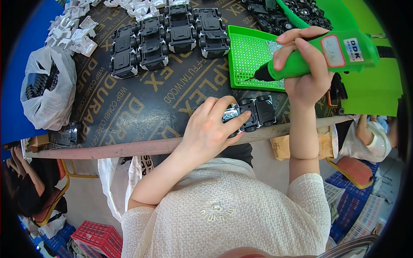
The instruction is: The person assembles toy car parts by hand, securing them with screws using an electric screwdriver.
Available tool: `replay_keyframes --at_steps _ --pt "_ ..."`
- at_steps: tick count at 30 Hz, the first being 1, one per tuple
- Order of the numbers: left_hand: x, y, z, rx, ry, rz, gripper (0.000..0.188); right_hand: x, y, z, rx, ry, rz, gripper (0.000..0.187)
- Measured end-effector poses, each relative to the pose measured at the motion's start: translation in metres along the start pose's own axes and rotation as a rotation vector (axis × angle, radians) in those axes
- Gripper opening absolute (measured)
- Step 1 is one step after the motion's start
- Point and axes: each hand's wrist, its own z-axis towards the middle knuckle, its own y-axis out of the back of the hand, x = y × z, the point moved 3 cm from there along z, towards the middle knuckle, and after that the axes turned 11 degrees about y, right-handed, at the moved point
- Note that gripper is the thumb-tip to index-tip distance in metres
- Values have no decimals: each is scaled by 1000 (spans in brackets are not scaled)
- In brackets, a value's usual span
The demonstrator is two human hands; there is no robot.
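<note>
My left hand [213, 124] grips a black toy car [258, 112] that lies underside up by the table's front edge, its wheels showing. Part of its silvery end shows beneath my fingers. Held up at the right, a green electric screwdriver [301, 60] is in my right hand [307, 71], fingers wrapped round its body. Its thin bit points left, over a green perforated tray [245, 60]. Small silvery pieces, probably screws [273, 46], lie in that tray, partly hidden by the hand. The bit and the car are apart.
Several black toy car undersides [152, 43] stand in rows at the far middle. White plastic parts [71, 32] are heaped far left, above a white bag [49, 90] of dark parts. Black parts [307, 15] fill a green bin at far right. Other people sit at both sides.
</note>
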Motion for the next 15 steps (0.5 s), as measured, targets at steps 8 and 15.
replay_keyframes --at_steps 8,15 --pt "-1 1 1 1 -12 -7 41 1 -1 0 160 20 -107 19" --pt "0 0 0 8 -7 -2 42 -1 0 -2 176 -31 -66 18"
